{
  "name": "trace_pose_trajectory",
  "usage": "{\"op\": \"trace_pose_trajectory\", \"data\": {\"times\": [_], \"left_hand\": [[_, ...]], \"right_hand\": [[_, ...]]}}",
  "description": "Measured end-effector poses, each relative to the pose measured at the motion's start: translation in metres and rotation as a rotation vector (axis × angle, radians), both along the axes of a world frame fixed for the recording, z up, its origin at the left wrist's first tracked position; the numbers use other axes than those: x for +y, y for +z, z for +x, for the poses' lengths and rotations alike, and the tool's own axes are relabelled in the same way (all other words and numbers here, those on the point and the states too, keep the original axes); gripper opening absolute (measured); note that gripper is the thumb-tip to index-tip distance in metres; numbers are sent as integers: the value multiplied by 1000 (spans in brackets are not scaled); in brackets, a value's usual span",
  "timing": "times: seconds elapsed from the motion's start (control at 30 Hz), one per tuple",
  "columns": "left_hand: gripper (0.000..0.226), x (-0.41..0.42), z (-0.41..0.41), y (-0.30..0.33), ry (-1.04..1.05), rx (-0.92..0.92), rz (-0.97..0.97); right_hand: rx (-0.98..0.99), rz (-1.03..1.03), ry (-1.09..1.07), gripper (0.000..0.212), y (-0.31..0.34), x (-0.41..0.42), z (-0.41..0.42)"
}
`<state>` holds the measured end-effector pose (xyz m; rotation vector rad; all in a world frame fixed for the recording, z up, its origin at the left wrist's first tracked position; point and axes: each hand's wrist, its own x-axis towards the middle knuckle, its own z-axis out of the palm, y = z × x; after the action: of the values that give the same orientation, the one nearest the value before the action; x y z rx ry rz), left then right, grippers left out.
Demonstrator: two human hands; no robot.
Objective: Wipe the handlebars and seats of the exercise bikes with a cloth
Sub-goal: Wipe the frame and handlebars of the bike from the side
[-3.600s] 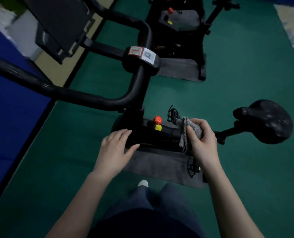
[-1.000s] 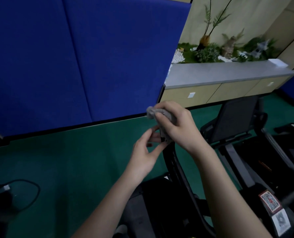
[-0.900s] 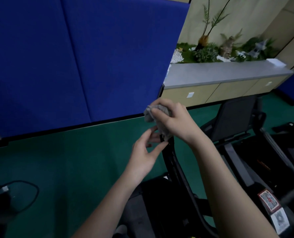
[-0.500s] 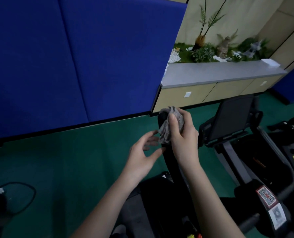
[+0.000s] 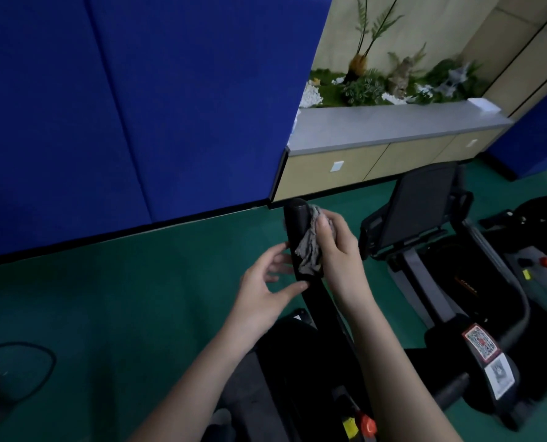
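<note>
A black handlebar (image 5: 297, 224) of the near exercise bike rises in the middle of the view, its rounded end pointing up. My right hand (image 5: 336, 247) is wrapped around it from the right and presses a crumpled grey cloth (image 5: 308, 250) against the bar. My left hand (image 5: 265, 288) sits just left of the bar with its fingers spread, the thumb and fingertips touching the bar below the cloth. The bike's seat is out of view.
The bike's black console screen (image 5: 422, 205) and stem with QR stickers (image 5: 486, 355) stand to the right. Red and yellow knobs (image 5: 361, 424) show at the bottom. A blue padded wall (image 5: 138, 106) is ahead, a cabinet with plants (image 5: 387, 122) at the back right, a cable (image 5: 26, 371) on the green floor.
My right hand has slid the cloth down from the tip of the handlebar, leaving the bar's end bare. The left hand stays beside the bar.
</note>
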<state>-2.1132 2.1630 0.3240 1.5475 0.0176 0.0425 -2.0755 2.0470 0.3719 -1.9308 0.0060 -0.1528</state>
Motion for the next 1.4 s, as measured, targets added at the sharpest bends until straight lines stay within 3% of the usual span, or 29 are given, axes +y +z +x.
{"op": "trace_pose_trajectory", "data": {"times": [0.47,0.67,0.87,1.03,1.23,1.4], "left_hand": [[59,-17,-16,-12,137,9,-81],[41,-32,-23,-3,237,52,-125],[36,-50,-26,5,385,92,-173],[21,-62,-29,6,516,134,-269],[20,-74,-31,6,660,163,-431],[15,-79,-31,6,703,163,-475]], "right_hand": [[27,-135,17,20,-9,-15,-24],[-364,-264,48,26,12,-24,-37],[-607,-522,531,28,59,-23,17],[-546,-1016,1075,26,79,-1,63],[-662,-1314,1468,21,77,16,68],[-783,-1443,1563,28,74,21,71]]}}
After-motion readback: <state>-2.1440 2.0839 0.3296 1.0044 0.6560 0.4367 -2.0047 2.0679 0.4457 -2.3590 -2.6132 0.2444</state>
